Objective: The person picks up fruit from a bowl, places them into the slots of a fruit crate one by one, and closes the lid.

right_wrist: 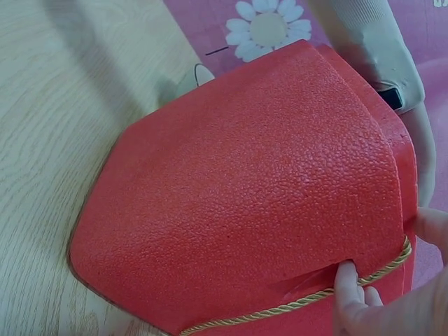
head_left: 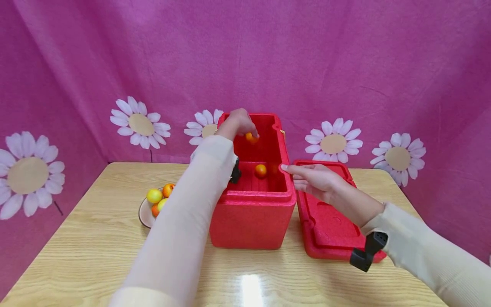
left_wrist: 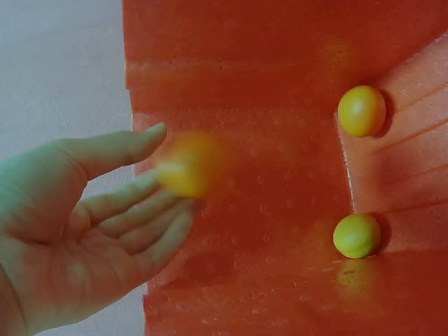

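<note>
A red foam box [head_left: 249, 221] stands uncovered on the table. Over its far left part is my left hand [head_left: 241, 121], its fingers extended in the left wrist view. An orange round fruit [left_wrist: 196, 164], blurred, is in the air just off those fingertips, inside the box. Lower down, two round fruits lie on the box floor: an orange one [left_wrist: 362, 110] and a yellow-green one [left_wrist: 357, 236]. My right hand [head_left: 314, 179] grips the box's right rim, thumb on top and fingers on the outer wall beside a gold cord [right_wrist: 301, 302].
To the box's left, a pale bowl [head_left: 144, 215] holds several yellow and orange fruits [head_left: 154, 196], partly hidden by my left sleeve. A red lid [head_left: 333, 217] lies on the table at the right, below my right forearm. A pink flowered curtain [head_left: 245, 55] hangs behind.
</note>
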Demonstrator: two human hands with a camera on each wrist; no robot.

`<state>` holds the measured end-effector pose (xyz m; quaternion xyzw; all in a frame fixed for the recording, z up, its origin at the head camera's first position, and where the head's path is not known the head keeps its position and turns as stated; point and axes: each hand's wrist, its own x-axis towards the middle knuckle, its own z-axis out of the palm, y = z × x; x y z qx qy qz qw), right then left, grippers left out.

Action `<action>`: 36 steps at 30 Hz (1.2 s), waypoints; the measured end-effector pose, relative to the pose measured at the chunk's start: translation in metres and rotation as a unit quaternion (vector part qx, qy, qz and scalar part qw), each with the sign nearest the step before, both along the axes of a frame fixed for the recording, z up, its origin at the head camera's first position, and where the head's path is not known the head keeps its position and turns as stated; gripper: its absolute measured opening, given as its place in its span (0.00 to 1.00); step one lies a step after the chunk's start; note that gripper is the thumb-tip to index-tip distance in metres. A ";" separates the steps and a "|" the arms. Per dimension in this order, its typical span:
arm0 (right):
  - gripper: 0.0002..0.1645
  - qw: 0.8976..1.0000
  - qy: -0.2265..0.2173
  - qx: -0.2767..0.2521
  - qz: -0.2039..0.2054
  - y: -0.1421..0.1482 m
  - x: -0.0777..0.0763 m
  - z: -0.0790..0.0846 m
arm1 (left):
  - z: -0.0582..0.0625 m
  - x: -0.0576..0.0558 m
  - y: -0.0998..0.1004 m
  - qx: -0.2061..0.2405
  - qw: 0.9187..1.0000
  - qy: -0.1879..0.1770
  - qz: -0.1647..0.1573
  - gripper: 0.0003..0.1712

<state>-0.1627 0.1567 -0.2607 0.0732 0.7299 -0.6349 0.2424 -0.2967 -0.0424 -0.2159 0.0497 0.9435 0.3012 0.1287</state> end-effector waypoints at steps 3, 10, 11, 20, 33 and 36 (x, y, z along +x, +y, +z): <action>0.43 1.000 -0.002 -0.002 -0.001 0.000 -0.001 -0.001 | 0.004 0.001 0.003 -0.027 0.999 0.023 -0.001 0.25; 0.44 1.000 -0.003 0.009 -0.002 -0.001 0.000 -0.002 | 0.034 0.014 -0.002 -0.069 0.996 0.054 -0.035 0.27; 0.44 1.000 -0.004 0.010 -0.002 -0.002 0.000 -0.002 | 0.039 0.018 -0.004 -0.070 0.995 0.053 -0.040 0.26; 0.41 1.000 0.009 -0.014 -0.003 -0.002 -0.002 -0.005 | 0.055 0.050 -0.042 -0.047 0.990 0.103 -0.081 0.24; 0.40 1.000 0.015 0.001 -0.010 -0.004 -0.002 -0.006 | -0.003 0.083 -0.129 0.061 0.981 0.157 -0.096 0.17; 0.40 1.000 0.015 -0.001 -0.010 -0.004 -0.002 -0.006 | -0.018 0.088 -0.146 0.073 0.981 0.156 -0.092 0.17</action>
